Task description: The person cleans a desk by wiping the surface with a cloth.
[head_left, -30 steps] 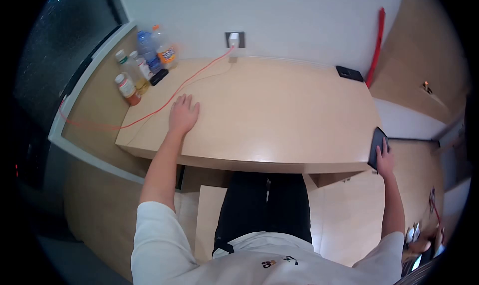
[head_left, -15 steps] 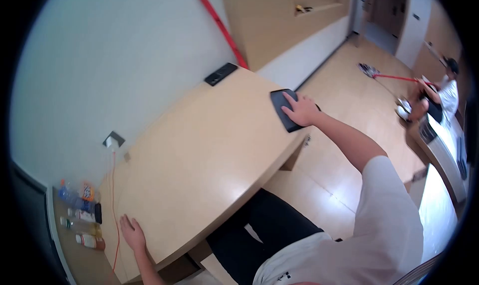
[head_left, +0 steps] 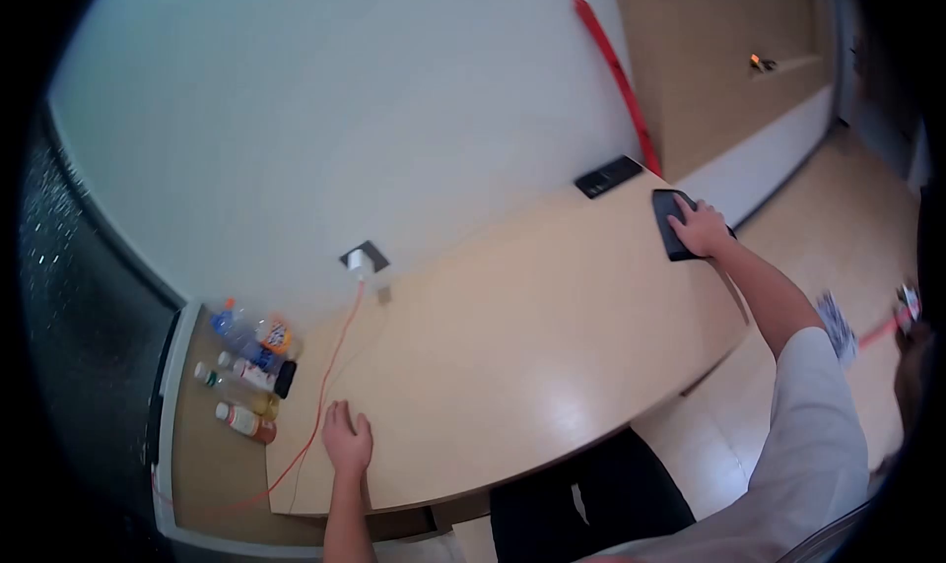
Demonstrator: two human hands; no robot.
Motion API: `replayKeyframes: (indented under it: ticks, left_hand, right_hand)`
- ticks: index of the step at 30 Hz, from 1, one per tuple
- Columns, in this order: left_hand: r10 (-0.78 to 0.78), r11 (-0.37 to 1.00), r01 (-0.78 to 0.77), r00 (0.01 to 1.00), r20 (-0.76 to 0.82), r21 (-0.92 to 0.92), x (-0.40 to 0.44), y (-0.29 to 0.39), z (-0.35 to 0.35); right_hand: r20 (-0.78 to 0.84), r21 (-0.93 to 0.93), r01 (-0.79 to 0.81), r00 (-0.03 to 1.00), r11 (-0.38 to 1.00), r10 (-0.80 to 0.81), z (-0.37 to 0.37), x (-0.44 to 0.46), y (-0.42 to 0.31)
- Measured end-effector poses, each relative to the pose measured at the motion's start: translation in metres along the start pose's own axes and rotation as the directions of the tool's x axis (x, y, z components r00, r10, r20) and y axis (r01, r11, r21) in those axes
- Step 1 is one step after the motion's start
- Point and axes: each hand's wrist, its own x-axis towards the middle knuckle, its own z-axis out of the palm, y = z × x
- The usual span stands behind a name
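- The right grip (head_left: 698, 230) is resting palm down, fingers spreading apart, seemingly pressing the pad (head_left: 664, 210) rather than clamping it; whether a finger is hooking its edge, I cannot tell.
- The pad is lying directly under that grip, at the right edge of the desk (head_left: 512, 346).
- The left grip (head_left: 347, 447) is lying on the desk, well apart from the right, thumb standing off and holding nothing, probably bracing the body while the right arm is reaching.
- Just left of the left grip, a cord (head_left: 339, 351) is hanging slack from the plug (head_left: 361, 264).
- Farther left, bottles (head_left: 256, 378) are lining the side, likely for being out of the arms' way.
- Beyond the right grip, a phone (head_left: 608, 177) is lying by the wall, clear of the forearm.
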Motion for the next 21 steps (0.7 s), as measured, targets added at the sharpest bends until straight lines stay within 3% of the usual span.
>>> replayKeyframes:
  ticks: [5, 12, 15, 17, 19, 21]
  left_hand:
    - [-0.027, 0.999, 0.027, 0.999, -0.029, 0.016, -0.007, -0.001, 0.002]
    - [-0.079, 0.997, 0.079, 0.997, 0.007, -0.011, -0.005, 0.020, -0.013]
    - [-0.105, 0.993, 0.106, 0.994, -0.031, 0.048, -0.022, 0.030, -0.016]
    - [-0.100, 0.982, 0.116, 0.989, -0.111, 0.147, -0.023, 0.043, 0.001]
    - [0.013, 0.953, -0.033, 0.998, -0.066, -0.300, -0.045, 0.107, -0.035]
    - [0.139, 0.707, -0.395, 0.891, -0.432, -0.586, -0.074, 0.176, -0.093]
  right_hand:
    - [0.004, 0.081, -0.024, 1.000, 0.996, 0.023, -0.005, 0.040, -0.030]
    - [0.044, 0.075, 0.009, 0.999, 0.997, -0.012, 0.073, 0.138, 0.027]
    - [0.087, -0.079, 0.037, 0.996, 0.996, -0.030, 0.040, 0.084, 0.019]
    - [0.161, -0.347, 0.219, 0.972, 0.912, -0.172, 0.010, 0.028, 0.007]
    - [0.157, -0.410, 0.228, 0.971, 0.883, -0.178, 0.015, 0.018, 0.020]
    - [0.078, -0.287, 0.054, 0.996, 0.956, -0.033, 0.017, -0.004, 0.028]
